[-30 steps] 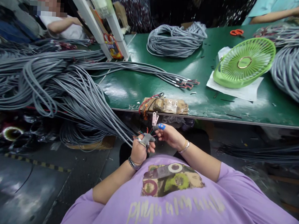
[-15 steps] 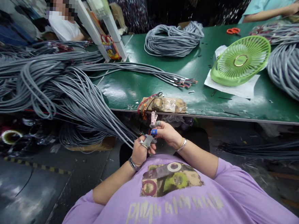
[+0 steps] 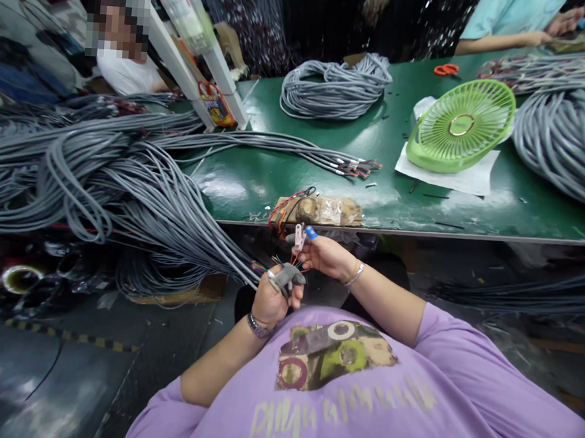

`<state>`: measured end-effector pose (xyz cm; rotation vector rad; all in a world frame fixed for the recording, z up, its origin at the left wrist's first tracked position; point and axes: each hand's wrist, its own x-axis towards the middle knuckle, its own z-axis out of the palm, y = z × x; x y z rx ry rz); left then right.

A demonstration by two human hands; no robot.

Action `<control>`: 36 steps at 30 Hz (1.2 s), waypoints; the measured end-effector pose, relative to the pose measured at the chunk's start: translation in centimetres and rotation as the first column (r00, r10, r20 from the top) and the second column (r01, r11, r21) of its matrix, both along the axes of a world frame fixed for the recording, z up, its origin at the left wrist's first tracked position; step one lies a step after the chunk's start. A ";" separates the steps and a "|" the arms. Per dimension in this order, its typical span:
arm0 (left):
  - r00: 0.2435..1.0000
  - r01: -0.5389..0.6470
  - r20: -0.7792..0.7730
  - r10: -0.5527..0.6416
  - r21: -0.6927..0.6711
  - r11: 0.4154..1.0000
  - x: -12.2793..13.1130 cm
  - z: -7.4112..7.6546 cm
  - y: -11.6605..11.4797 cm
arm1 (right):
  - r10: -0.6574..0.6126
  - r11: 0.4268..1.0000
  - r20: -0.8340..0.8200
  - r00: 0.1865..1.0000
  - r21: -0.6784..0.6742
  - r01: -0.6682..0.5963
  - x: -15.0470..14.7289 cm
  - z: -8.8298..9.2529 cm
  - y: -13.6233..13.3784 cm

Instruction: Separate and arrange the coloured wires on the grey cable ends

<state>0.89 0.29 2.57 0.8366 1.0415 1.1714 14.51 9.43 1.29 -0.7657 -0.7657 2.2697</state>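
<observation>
My left hand (image 3: 269,299) is closed around the end of a grey cable, with a grey wrap (image 3: 288,276) on its fingers. Thin coloured wires (image 3: 293,260) fan out above this hand. My right hand (image 3: 330,256) is just to the right, its blue-tipped thumb raised apart from the fingers. Beside its fingertips stands a pale pink clip (image 3: 298,237), close to the wires; whether the fingers touch it is unclear. Behind the clip, a taped block (image 3: 329,211) with red and black leads lies at the bench edge.
Grey cables (image 3: 174,191) are heaped on the left. A cable coil (image 3: 334,88), a green fan (image 3: 462,127) and orange scissors (image 3: 446,69) sit on the green bench (image 3: 255,176). Stripped cable ends (image 3: 359,167) lie nearer. Two other people are across the bench.
My right thumb has lifted away from the wires towards the clip, and the hand has risen slightly. My left hand keeps its hold on the cable. The view has shifted a little.
</observation>
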 end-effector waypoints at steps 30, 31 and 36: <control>0.998 0.013 0.061 -0.010 -0.043 0.999 0.4 -1.1 1.1 | -0.125 0.983 -0.220 0.967 -0.160 0.091 -1.6 -1.3 0.4; 0.999 0.006 0.046 -0.004 -0.036 0.999 0.5 -1.0 0.9 | -0.111 0.985 -0.224 0.968 -0.155 0.077 -1.4 -1.3 0.4; 0.997 -0.067 -0.021 0.067 0.008 0.998 0.8 -0.5 0.1 | -0.106 0.992 -0.181 0.978 -0.087 0.092 -1.3 -1.0 0.3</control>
